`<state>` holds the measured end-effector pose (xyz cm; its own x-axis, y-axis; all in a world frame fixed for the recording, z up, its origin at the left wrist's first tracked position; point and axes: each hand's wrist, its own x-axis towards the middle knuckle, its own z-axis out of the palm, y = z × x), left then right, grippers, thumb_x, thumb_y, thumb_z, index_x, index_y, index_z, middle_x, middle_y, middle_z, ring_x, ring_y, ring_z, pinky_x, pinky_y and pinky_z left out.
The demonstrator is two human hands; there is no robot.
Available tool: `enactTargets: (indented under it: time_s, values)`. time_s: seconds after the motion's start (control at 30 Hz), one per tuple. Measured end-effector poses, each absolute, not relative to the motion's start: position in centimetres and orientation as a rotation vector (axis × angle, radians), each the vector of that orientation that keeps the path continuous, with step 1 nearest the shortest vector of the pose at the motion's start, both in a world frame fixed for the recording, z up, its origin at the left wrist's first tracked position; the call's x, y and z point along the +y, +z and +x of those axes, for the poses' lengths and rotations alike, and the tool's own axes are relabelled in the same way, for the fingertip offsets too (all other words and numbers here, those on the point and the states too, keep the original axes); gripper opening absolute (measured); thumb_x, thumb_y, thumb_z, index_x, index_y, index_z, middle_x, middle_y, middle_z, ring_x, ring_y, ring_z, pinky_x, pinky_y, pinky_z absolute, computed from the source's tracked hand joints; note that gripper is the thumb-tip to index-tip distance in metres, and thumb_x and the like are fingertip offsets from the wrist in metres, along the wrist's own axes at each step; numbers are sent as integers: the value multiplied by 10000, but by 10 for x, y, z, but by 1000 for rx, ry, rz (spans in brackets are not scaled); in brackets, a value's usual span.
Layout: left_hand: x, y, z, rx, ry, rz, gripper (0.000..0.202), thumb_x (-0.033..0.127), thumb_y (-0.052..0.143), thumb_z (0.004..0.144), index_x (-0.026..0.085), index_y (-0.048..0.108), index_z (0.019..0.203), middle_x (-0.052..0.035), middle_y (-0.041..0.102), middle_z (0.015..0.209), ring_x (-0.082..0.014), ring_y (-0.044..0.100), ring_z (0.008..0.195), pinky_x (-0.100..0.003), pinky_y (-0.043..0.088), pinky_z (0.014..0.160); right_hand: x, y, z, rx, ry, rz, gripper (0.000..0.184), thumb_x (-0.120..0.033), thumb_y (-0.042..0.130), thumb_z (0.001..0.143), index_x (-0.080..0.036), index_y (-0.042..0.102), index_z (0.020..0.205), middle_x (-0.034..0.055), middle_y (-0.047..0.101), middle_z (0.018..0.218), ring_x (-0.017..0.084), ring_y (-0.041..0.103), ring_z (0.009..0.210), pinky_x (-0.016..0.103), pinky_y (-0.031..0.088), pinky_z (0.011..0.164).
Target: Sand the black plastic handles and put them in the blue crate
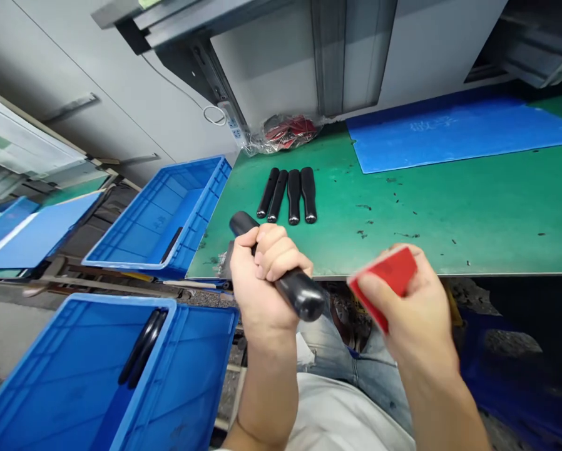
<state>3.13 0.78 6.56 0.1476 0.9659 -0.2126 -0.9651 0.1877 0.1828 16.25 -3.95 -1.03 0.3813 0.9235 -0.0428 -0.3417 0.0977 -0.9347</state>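
My left hand point(262, 275) grips a black rubber-coated handle point(300, 292) around its middle, with the rounded end sticking out toward me and the narrower end pointing away. My right hand point(405, 307) pinches a red sanding block point(385, 283) between thumb and fingers, a little to the right of the handle and not touching it. The block is slightly blurred. On the green bench mat point(403, 232) ahead of my hands, several similar black handles point(288, 195) lie side by side.
A blue plastic crate point(159, 213) stands left of the bench, and a nearer blue crate point(74, 369) holds dark handles point(143, 347). A blue sheet point(454, 131) lies on the bench's far side, beside a clear bag of red pieces point(283, 133).
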Motion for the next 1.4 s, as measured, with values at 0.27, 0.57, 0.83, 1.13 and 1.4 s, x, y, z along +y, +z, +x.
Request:
enactTargets:
  time_s: [0.27,0.57,0.83,1.13,1.4]
  values:
    - [11,64,31,307,1416,-60,338,179,335,983,224,200,676,97,285,468,4,299,326,-80,279,347,-34,-7,156,-701,1150,-919,573,-410,962,600,-255,505,909,-73,571,718,101,510,572,213,442,521]
    - [6,77,24,216,1353,-73,311,149,360,957,221,229,685,100,279,486,6,314,340,-78,290,356,-29,-30,160,-716,1037,-953,522,-334,936,665,-252,517,965,-68,571,728,102,503,601,216,421,536]
    - [7,70,24,221,1368,-65,328,157,349,973,224,193,692,98,272,496,8,312,348,-81,297,363,-51,14,144,-742,1162,-654,582,-488,953,614,-258,489,880,-70,444,731,87,391,553,222,357,466]
    - [3,76,10,207,1296,91,224,351,476,1044,141,551,1030,67,526,665,22,444,397,-11,276,323,-26,-34,166,-617,1044,-1170,605,-413,955,615,-271,555,1046,-38,615,839,114,549,673,191,475,579]
    - [17,53,25,473,1064,86,256,325,440,1063,130,596,1123,38,587,720,-5,480,407,-79,361,362,-72,-16,178,-529,1503,-849,767,-763,660,756,-315,573,1373,107,614,1186,199,579,768,337,544,606]
